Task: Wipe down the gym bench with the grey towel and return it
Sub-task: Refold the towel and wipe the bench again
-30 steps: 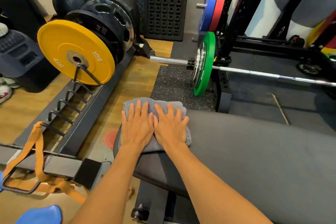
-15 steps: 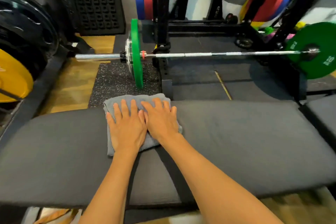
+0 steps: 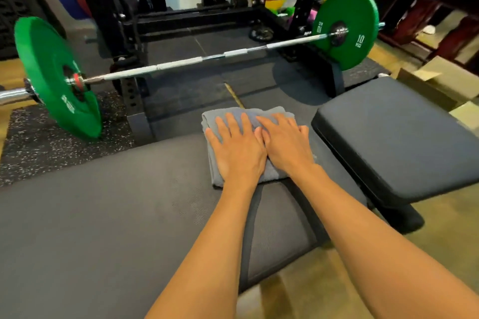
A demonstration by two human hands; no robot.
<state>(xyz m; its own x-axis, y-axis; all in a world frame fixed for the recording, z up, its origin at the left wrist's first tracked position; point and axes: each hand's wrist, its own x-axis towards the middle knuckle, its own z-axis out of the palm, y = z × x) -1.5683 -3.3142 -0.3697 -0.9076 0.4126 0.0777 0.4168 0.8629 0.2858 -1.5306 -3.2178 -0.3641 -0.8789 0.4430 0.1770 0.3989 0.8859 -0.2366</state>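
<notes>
**Both palms flat on the towel near the bench's seat gap**

The long dark grey padded gym bench (image 3: pixel 116 215) ran across the foreground, its textured cover matte. To the right, a separate black smooth seat pad (image 3: pixel 394 137) sat just beside it. The folded grey cloth towel (image 3: pixel 248 116) lay on the bench's far edge, close to that gap. The left hand (image 3: pixel 239 149) and right hand (image 3: pixel 286 145) pressed down on it side by side, thumbs touching, fingers extended and slightly spread, gripping nothing.

Beyond the bench, a steel barbell (image 3: pixel 207 58) with green round weight plates (image 3: pixel 346 28) rested on black speckled rubber flooring (image 3: pixel 51 147) in front of a black steel rack (image 3: pixel 124 21).

The towel's middle was hidden under the hands. Blue and red plates at the top edge were cut off and blurred.
</notes>
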